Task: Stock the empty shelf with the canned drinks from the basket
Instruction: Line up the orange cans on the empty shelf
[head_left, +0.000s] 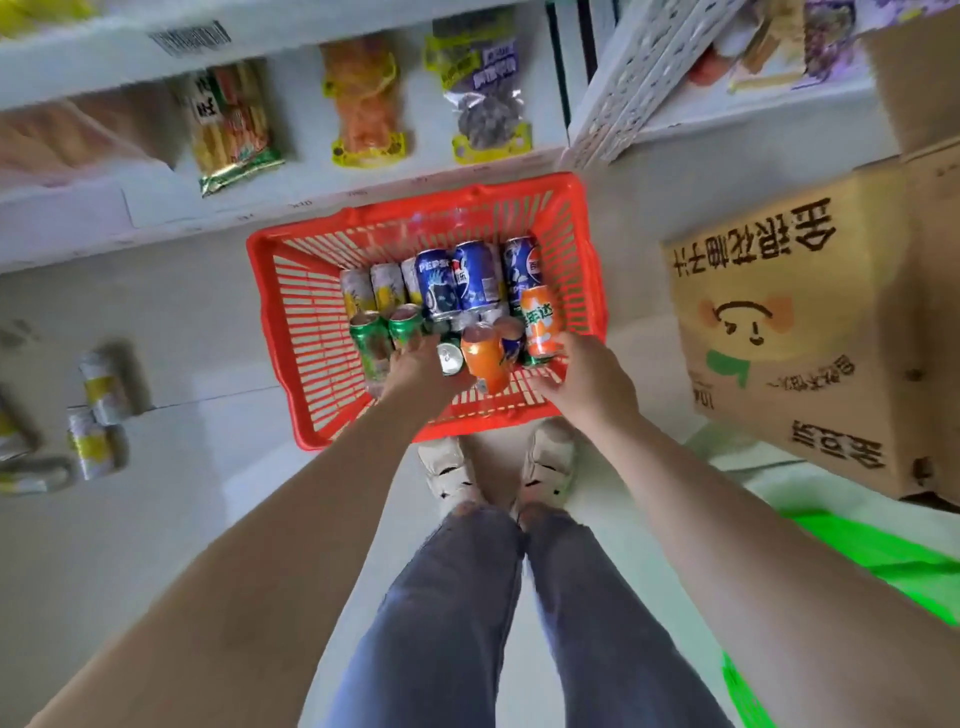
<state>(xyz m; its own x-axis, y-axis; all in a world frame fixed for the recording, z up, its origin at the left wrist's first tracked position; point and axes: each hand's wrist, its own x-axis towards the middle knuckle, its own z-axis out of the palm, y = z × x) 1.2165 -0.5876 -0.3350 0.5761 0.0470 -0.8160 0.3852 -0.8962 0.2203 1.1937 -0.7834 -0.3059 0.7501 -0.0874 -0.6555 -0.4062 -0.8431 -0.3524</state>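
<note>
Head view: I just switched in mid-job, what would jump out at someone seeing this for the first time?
The bright red basket on the pale floor, centre frame, packed with blue, orange, green and pale yellow cans. Both hands are down inside it: the left hand among the green cans, the right hand at an orange can. A big cardboard box stands to the right; a few cans already sit far left.

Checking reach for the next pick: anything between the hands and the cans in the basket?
Nothing visible. Both hands are already inside the red basket: left hand at a green can, right hand at an orange can. Whether the fingers grip is hidden.
</note>
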